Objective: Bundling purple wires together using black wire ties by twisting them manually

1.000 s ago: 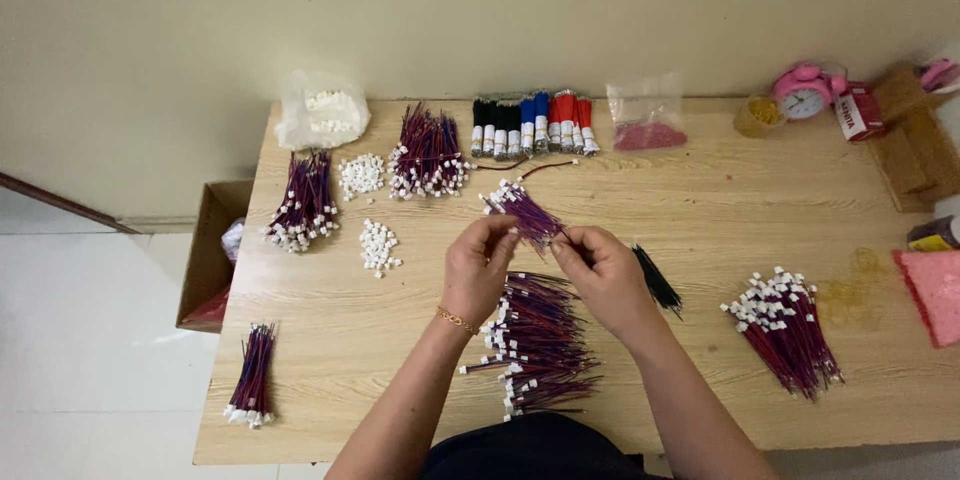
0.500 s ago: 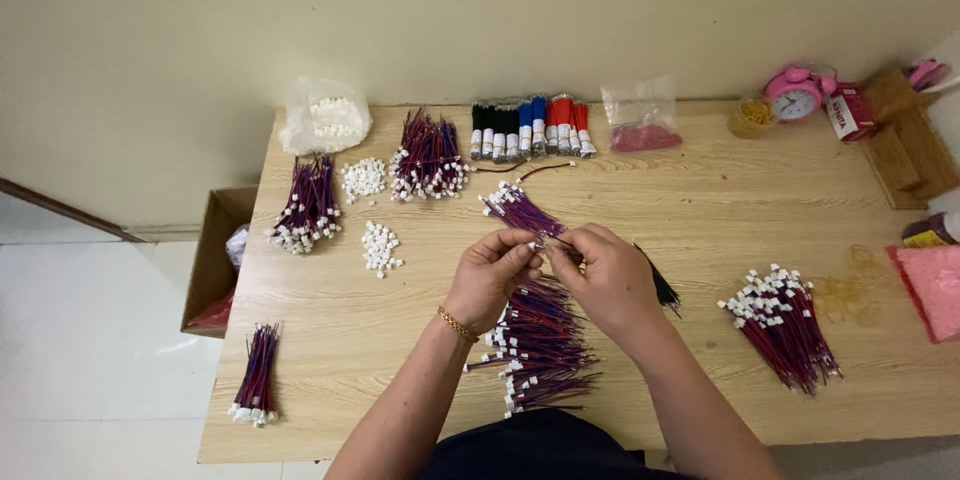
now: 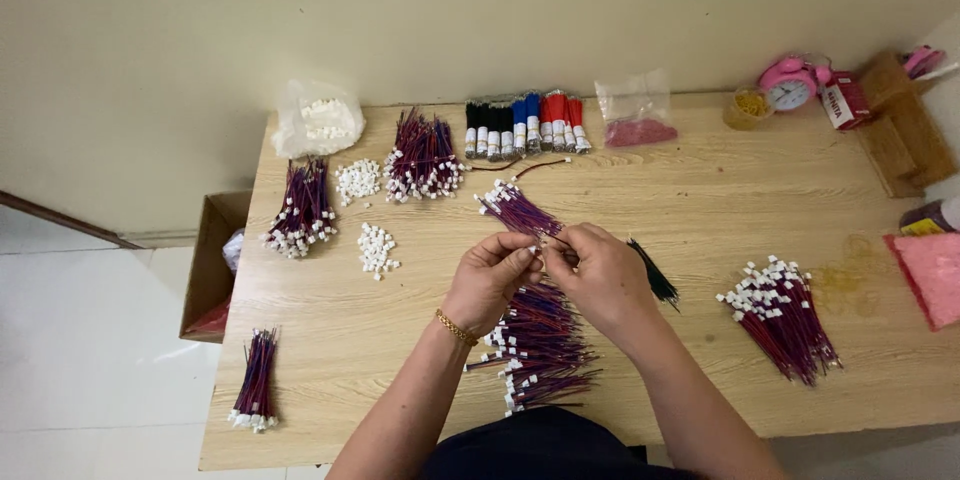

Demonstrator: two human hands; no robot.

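Both hands meet mid-surface: left hand (image 3: 487, 278) and right hand (image 3: 598, 275) each pinch shut on the wire bundle (image 3: 515, 210), lifted so its white plugs fan clear. Loose wires (image 3: 540, 345) lie below, within reach.

Bright, even indoor light; soft shadows, sharp focus, no glare.

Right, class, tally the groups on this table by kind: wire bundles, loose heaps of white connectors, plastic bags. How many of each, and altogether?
Wire bundles: 6
Heaps of white connectors: 2
Plastic bags: 2
Total: 10
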